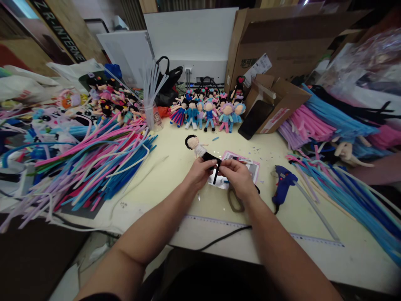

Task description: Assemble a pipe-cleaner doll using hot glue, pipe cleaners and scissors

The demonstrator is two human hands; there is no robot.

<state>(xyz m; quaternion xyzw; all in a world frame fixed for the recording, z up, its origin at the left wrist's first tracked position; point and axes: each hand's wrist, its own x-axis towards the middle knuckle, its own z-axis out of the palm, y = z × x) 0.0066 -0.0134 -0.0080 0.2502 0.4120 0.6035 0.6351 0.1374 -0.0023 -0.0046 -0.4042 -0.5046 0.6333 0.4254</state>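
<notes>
Over the middle of the table, my left hand (pixel 199 172) is closed round the lower body of a small pipe-cleaner doll (pixel 200 149). The doll lies tilted, its black-haired head up and to the left, with a white top and black lower part. My right hand (pixel 238 174) pinches a black pipe cleaner (pixel 216 176) at the doll's lower end; one piece of it hangs down between my hands. Exactly how it joins the doll is hidden by my fingers. Below my right hand lie the scissors (pixel 234 201), partly covered by it.
A blue glue gun (pixel 283 182) with a long clear glue stick (pixel 319 214) lies to the right. Pipe-cleaner bundles cover the left (pixel 119 167) and right sides. Finished dolls (pixel 208 110) stand at the back beside a phone (pixel 255 119) and cardboard boxes (pixel 282 50). A ruler (pixel 213 221) edges the front.
</notes>
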